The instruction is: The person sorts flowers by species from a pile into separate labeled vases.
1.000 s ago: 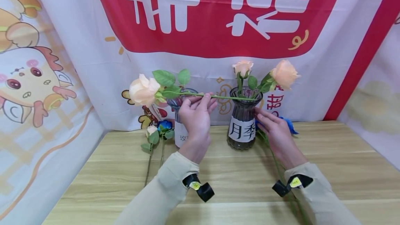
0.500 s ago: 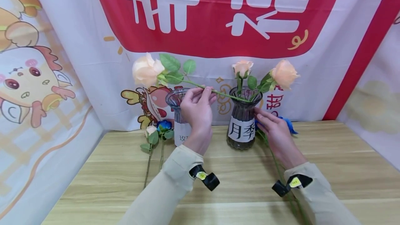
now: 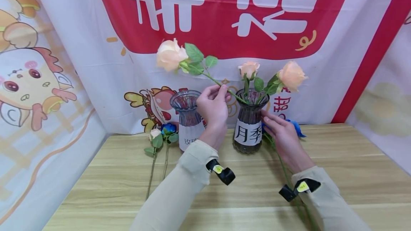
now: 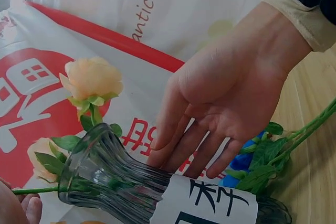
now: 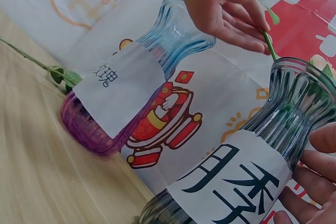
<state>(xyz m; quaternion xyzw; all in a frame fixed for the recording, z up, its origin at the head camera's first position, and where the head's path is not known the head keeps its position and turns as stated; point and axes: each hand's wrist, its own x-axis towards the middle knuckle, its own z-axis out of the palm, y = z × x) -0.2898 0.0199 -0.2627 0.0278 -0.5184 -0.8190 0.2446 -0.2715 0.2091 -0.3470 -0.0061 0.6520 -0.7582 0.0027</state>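
Observation:
My left hand (image 3: 221,91) pinches the green stem (image 3: 212,77) of a peach rose (image 3: 169,55). The stem slants down into the mouth of the dark ribbed glass vase (image 3: 248,124), which bears a paper label. Two more peach roses (image 3: 291,75) stand in that vase. My right hand (image 3: 273,124) rests with straight fingers against the vase's right side; the left wrist view shows the same right hand (image 4: 210,129) on the vase (image 4: 121,187). In the right wrist view my left hand (image 5: 247,30) nips the stem (image 5: 269,43) just above the vase rim (image 5: 302,72).
A second labelled vase (image 3: 188,117), blue and purple, stands empty left of the dark one. A small white rose (image 3: 156,134) and a blue rose (image 3: 169,129) lie on the wooden table (image 3: 244,188) at the left. A blue flower (image 3: 297,127) lies behind my right hand. Printed banners wall in three sides.
My left hand has moved right and up, swinging the peach rose from level to a steep slant, with the stem's end going into the dark vase. The right hand has stayed put.

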